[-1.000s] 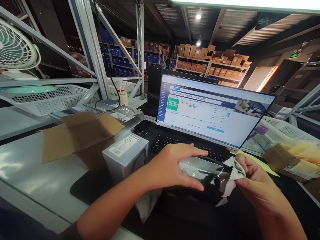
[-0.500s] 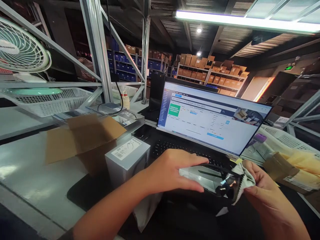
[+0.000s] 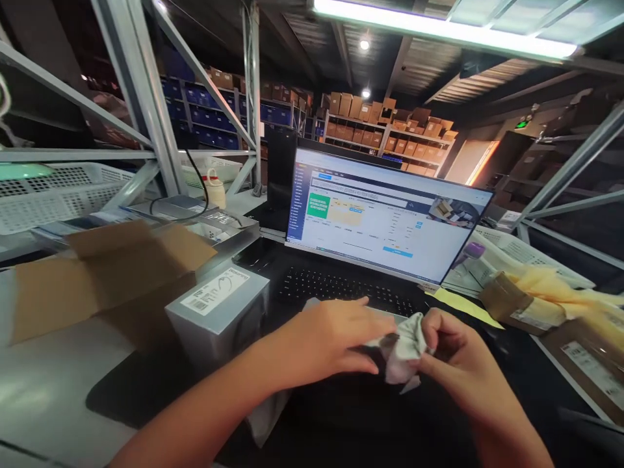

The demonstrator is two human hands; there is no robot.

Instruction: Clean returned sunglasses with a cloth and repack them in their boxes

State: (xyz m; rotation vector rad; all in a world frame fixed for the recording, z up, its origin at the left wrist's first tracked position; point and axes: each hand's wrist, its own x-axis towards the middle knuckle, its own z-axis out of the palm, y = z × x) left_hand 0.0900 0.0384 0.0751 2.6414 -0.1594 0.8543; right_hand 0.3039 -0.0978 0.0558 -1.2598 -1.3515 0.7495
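My left hand (image 3: pixel 331 338) is closed on a flat glossy dark item (image 3: pixel 375 351), of which only a sliver shows between my hands. My right hand (image 3: pixel 451 351) pinches a small grey-white cloth (image 3: pixel 405 348) and presses it against that item. Both hands hover over a black mat (image 3: pixel 146 390) just in front of a black keyboard (image 3: pixel 341 289). A grey product box (image 3: pixel 217 312) with a white label stands left of my left forearm.
A lit monitor (image 3: pixel 385 218) stands behind the keyboard. An open cardboard box (image 3: pixel 107 273) lies at the left, with white mesh baskets (image 3: pixel 58 188) behind it. Tape and yellowish packing (image 3: pixel 536 296) lie at the right. Metal rack posts (image 3: pixel 141 97) rise at the left.
My hands have come closer together, and the cloth now covers most of the glossy item. The view has shifted right, pushing the fan out of sight.
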